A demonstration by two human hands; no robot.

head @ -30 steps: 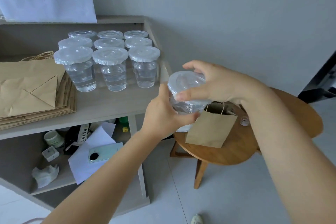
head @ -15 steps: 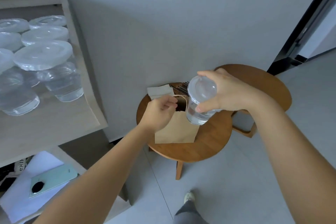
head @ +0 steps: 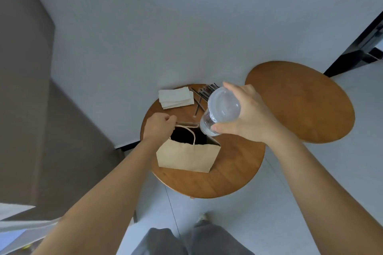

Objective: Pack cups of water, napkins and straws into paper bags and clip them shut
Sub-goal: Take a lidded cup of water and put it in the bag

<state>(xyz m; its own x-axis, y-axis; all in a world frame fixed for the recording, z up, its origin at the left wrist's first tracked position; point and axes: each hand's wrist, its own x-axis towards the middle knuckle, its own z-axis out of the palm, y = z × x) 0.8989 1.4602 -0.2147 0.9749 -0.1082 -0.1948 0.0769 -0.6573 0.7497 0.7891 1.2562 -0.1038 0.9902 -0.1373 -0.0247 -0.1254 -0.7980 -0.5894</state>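
Note:
A brown paper bag [head: 187, 156] stands open on a small round wooden table [head: 234, 172]. My left hand [head: 158, 128] pinches the bag's far rim and rope handle, holding the mouth open. My right hand [head: 246, 114] grips a clear lidded cup of water [head: 220, 109], tilted, just above the bag's right opening. A stack of white napkins [head: 176, 97] lies at the table's far side, with several dark straws [head: 204, 93] beside it, partly hidden by the cup.
A second round wooden table [head: 300, 101] stands to the right, slightly higher. A grey wall runs behind both tables. The side of a shelf unit [head: 24, 89] fills the left. My legs and a shoe show at the bottom over a tiled floor.
My view has swung from the shelf of cups over to the small table. The cup has come down toward the bag's mouth, and my left hand has pulled the bag open.

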